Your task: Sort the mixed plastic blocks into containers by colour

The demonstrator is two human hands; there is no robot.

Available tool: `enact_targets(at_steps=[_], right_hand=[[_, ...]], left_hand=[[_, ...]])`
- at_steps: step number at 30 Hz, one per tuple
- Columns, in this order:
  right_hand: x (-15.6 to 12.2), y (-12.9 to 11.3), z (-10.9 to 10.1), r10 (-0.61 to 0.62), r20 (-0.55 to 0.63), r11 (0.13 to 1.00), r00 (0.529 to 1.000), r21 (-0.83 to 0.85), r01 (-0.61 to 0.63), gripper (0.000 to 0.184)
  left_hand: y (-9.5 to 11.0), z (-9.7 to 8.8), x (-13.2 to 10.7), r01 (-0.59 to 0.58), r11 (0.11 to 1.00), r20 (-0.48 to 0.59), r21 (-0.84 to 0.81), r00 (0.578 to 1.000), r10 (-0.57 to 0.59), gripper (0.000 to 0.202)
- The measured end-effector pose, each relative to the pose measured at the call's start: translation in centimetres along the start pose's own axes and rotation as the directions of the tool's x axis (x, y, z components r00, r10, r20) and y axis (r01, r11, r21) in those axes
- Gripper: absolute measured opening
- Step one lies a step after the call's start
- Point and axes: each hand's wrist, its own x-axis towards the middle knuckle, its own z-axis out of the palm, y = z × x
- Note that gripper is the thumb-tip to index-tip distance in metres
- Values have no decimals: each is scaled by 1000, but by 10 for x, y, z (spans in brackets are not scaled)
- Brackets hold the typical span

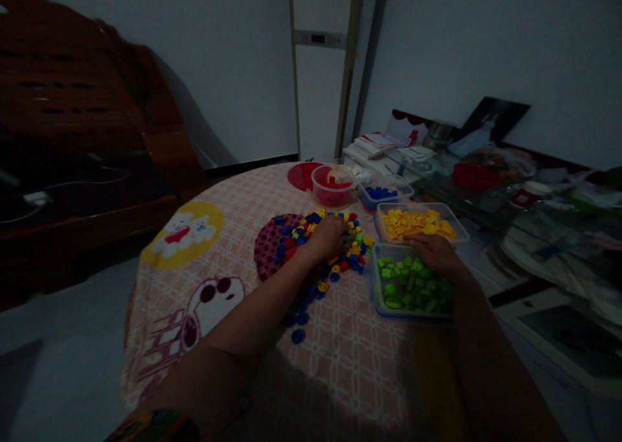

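Note:
A heap of small coloured plastic pieces (311, 247), blue, red, yellow and green, lies on a round table under a patterned cloth (223, 260). My left hand (326, 236) rests on top of the heap with its fingers curled down into the pieces; what they hold is hidden. My right hand (435, 253) lies over the far edge of a clear tub of green pieces (411, 286), fingers bent, its grip too dim to read. Behind it stands a tub of yellow pieces (418, 223). Further back are a small tub of blue pieces (381, 194) and a round tub of red pieces (333, 186).
A red lid (301, 175) lies behind the round tub. To the right runs a low glass-topped surface (515, 221) crowded with papers, a red bowl and clutter. A dark wooden bench (72, 144) stands at the left. A white door (321, 66) is behind the table.

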Motion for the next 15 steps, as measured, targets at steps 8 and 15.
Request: enact_targets(at_steps=[8,15], right_hand=[[1,3,2,10,16,1000,1000,-21,-9,42],[0,-1,3,11,4,999,1000,-44,-11,44]], left_hand=[[25,13,-2,-201,978,18,-53,979,203,41],[32,21,0,-166,983,105,84,982,157,29]])
